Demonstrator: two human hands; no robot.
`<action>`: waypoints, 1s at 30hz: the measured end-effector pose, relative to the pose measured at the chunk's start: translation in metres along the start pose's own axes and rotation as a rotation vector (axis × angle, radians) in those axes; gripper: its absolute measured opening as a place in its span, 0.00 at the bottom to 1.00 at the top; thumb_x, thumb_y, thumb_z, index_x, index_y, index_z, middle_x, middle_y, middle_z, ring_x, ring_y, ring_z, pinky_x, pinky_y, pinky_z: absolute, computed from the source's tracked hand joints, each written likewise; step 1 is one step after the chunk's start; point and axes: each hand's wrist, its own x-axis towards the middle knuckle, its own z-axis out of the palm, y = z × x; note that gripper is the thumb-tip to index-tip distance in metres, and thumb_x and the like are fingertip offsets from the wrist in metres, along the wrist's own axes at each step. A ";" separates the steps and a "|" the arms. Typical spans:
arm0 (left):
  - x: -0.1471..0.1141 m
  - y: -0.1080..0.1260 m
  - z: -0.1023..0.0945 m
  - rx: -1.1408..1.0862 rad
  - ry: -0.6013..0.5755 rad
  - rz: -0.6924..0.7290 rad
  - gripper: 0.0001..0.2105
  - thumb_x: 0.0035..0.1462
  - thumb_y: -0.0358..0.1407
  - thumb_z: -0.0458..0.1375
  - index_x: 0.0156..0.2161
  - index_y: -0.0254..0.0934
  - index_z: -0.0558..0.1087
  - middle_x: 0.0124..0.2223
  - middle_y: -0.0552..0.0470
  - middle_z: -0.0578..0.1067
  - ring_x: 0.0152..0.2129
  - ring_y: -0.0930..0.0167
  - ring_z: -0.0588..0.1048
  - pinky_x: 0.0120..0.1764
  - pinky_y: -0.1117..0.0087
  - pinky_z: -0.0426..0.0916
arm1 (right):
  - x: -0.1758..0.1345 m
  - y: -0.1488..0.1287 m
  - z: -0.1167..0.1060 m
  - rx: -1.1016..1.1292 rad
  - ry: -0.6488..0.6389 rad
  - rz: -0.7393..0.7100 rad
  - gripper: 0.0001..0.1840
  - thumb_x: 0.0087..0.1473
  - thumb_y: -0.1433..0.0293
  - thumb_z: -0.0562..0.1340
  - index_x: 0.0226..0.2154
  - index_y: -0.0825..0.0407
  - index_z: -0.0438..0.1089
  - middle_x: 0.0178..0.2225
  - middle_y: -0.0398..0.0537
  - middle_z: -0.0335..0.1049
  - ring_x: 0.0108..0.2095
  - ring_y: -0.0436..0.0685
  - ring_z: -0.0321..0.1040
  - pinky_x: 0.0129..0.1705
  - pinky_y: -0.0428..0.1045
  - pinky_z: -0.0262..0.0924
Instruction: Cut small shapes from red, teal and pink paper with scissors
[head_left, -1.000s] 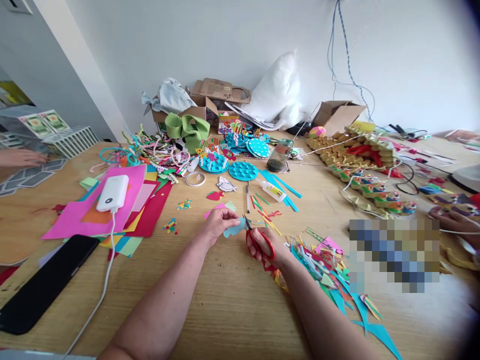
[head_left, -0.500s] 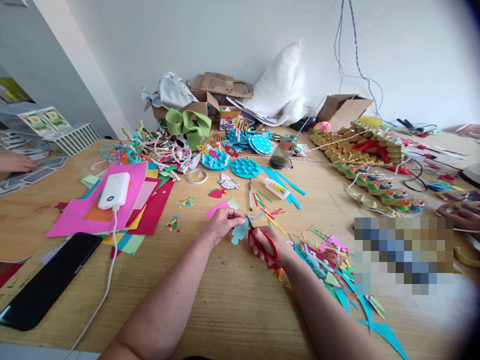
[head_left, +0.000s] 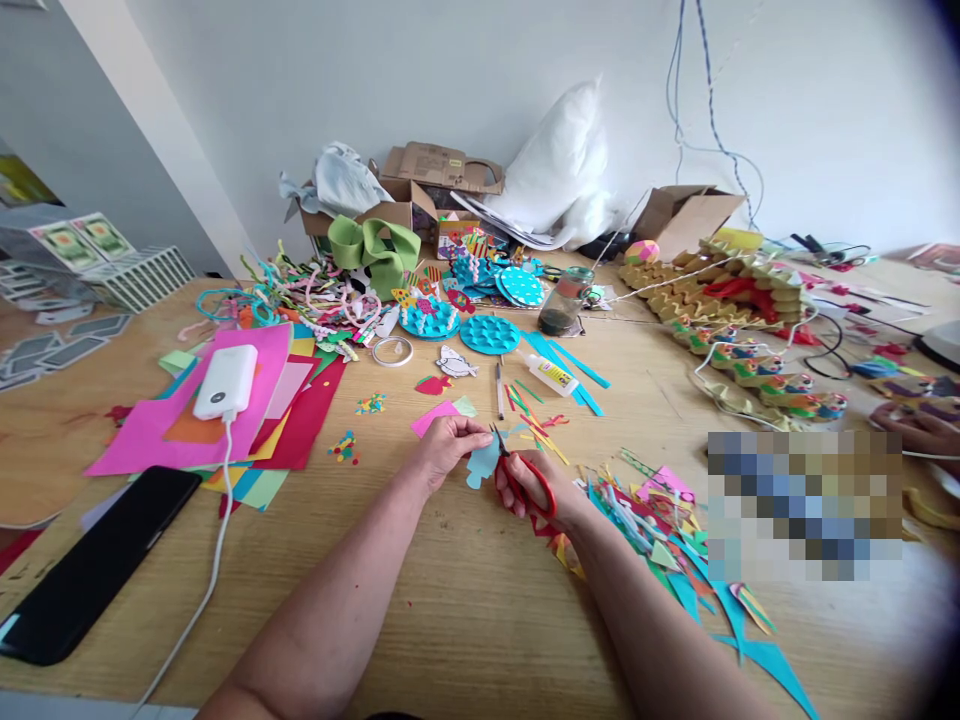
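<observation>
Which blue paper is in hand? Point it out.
The pale cutout, held by the left hand beside the scissors; the brighter blue strips by the glue bottle and blue scraps at right lie on the table.

Scissors (head_left: 503, 450): one; pen (head_left: 500, 391): one; glue bottle (head_left: 552, 374): one.

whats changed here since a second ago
The light-blue paper cutout, pinched in the left hand, has been turned and now points downward. At far left, another person's hand is gone from over the cards. The right hand still holds the red-handled scissors; nothing was let go. The pen and glue bottle stayed put.
</observation>
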 end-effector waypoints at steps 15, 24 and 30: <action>0.001 -0.001 0.000 0.005 0.019 0.002 0.13 0.35 0.39 0.68 0.25 0.32 0.75 0.24 0.51 0.75 0.21 0.73 0.71 0.31 0.69 0.67 | 0.002 0.010 -0.004 -0.012 0.033 -0.009 0.33 0.49 0.41 0.56 0.22 0.56 0.65 0.15 0.42 0.64 0.11 0.44 0.56 0.13 0.40 0.47; 0.000 0.002 0.002 0.050 0.015 0.053 0.11 0.38 0.39 0.66 0.25 0.32 0.75 0.23 0.52 0.75 0.20 0.73 0.70 0.30 0.70 0.66 | 0.003 0.010 -0.003 0.031 0.012 0.002 0.34 0.46 0.39 0.57 0.23 0.56 0.66 0.16 0.43 0.65 0.12 0.44 0.57 0.13 0.40 0.47; 0.000 0.001 0.001 0.062 0.012 0.050 0.11 0.38 0.39 0.66 0.25 0.32 0.75 0.23 0.52 0.74 0.20 0.73 0.70 0.30 0.70 0.66 | 0.001 0.006 -0.004 0.026 -0.009 -0.007 0.35 0.47 0.39 0.55 0.22 0.56 0.65 0.16 0.42 0.64 0.12 0.43 0.56 0.13 0.40 0.48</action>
